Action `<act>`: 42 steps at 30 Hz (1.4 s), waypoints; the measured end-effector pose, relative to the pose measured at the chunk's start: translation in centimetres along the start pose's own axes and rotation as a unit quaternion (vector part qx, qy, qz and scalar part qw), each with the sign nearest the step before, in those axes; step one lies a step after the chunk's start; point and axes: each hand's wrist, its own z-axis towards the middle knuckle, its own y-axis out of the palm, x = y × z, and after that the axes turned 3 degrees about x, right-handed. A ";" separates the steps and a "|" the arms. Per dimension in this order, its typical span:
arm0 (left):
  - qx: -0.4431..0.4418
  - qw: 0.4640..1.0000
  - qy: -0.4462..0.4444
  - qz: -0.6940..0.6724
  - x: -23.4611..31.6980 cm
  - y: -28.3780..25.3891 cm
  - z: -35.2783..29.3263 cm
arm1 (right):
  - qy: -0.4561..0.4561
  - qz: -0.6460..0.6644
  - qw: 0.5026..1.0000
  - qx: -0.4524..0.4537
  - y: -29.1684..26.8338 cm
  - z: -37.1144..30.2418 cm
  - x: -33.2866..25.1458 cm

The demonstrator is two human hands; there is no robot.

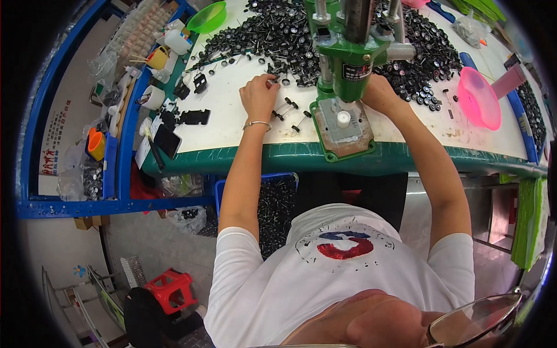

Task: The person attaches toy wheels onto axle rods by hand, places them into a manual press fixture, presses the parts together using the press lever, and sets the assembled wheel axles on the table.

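Note:
My left hand (259,96) is closed in a pinch at the near edge of a big pile of small black wheels (272,40). A small part shows at its fingertips, too small to name. Just right of that hand, a few wheel-and-axle pairs (284,108) lie loose on the white tabletop. A green bench press (353,72) stands in front of me, with a white round piece (343,119) on its base plate (362,132). My right hand (378,94) is beside the press column, near the wheels on the right. The press hides its fingers.
On the right stands a pink basin (478,98); a green bowl (207,17) sits at the far left. Black plastic parts (194,117) and a phone-like dark slab (167,141) lie left. A blue crate (219,194) of black parts is below the table edge, near a red stool (171,290).

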 end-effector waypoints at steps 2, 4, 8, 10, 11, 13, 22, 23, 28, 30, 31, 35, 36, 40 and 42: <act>0.022 0.999 0.029 0.012 0.1 -0.1 -0.2 | 0.001 0.037 0.998 0.041 0.6 -0.8 1.0; 0.011 0.997 0.008 -0.070 0.1 -0.3 -0.6 | -0.058 0.150 0.972 0.170 1.0 -1.0 1.3; -0.010 0.955 -0.061 -0.290 -0.2 -1.4 -1.7 | 0.175 0.425 0.887 0.042 -1.4 -2.7 -0.8; -0.022 0.926 -0.117 -0.358 -0.3 -1.6 -1.5 | 0.186 0.467 0.864 0.020 -1.7 -3.6 -1.5; -0.026 0.926 -0.117 -0.359 -0.1 -1.5 -1.4 | 0.190 0.509 0.840 -0.002 -1.9 -4.1 -2.0; -0.016 0.853 -0.180 -0.490 0.2 -1.6 -1.1 | 0.184 0.523 0.832 0.011 -2.0 -4.8 -3.1; -0.145 0.664 -0.204 -0.705 5.0 -4.5 -3.4 | 0.207 0.454 0.865 0.058 -1.7 -5.3 -6.6; -0.146 0.664 -0.205 -0.705 5.9 -4.9 -4.0 | 0.208 0.455 0.864 0.058 -1.4 -5.4 -6.6; -0.178 0.717 -0.203 -0.642 7.6 -5.5 -6.4 | 0.130 0.353 0.922 0.093 -0.7 -5.5 -7.4; -0.170 0.749 -0.202 -0.607 8.4 -5.2 -7.4 | 0.129 0.363 0.918 0.097 0.1 -5.5 -7.2; -0.172 0.749 -0.201 -0.608 9.1 -5.1 -8.0 | 0.130 0.371 0.913 0.103 0.5 -5.6 -7.0; -0.135 0.809 -0.104 -0.563 11.0 -4.4 -9.2 | 0.177 0.516 0.832 0.099 1.2 -5.5 -6.5; -0.130 0.820 -0.096 -0.548 11.3 -4.4 -9.3 | 0.184 0.530 0.822 0.100 1.0 -5.6 -6.5; -0.110 0.799 -0.125 -0.577 11.1 -4.3 -9.3 | 0.089 0.415 0.901 0.094 0.2 -6.6 -6.7; -0.116 0.799 -0.126 -0.577 11.2 -4.4 -9.2 | 0.078 0.404 0.905 0.108 0.3 -6.8 -6.7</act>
